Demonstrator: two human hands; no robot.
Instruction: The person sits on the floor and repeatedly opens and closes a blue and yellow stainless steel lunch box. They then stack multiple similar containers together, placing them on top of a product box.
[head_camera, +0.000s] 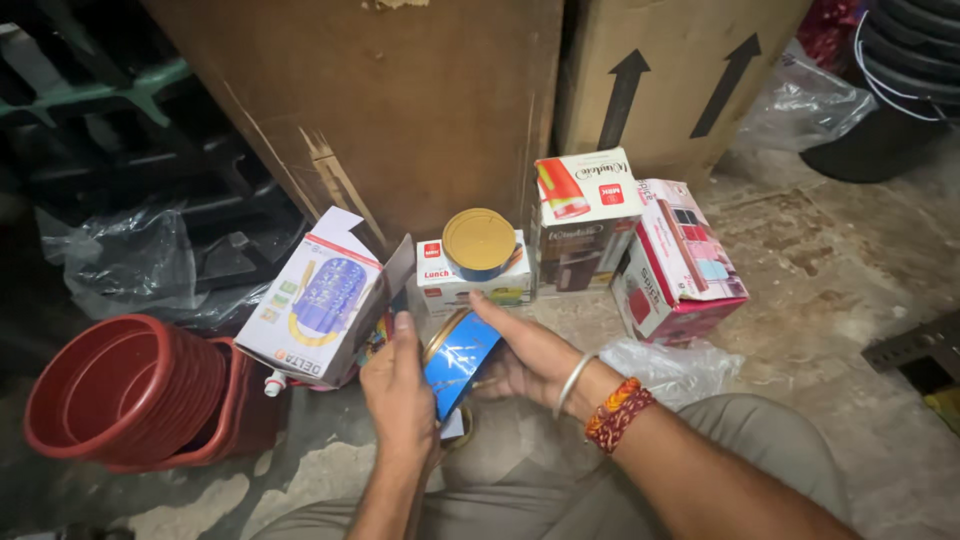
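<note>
- Head view: the left hand (400, 390) and the right hand (530, 360) hold a blue round container (458, 362) with a gold rim between them, low over the floor (850, 300).
- Left fingers (402, 335) press together on its near side; right fingers (492, 308) lie spread along its far side.
- Just behind, a gold-lidded container (478, 243) sits on a small white box (440, 285).
- A stack of red tubs (120, 395) stands at the left; a pink box (680, 265) leans at the right.
</note>
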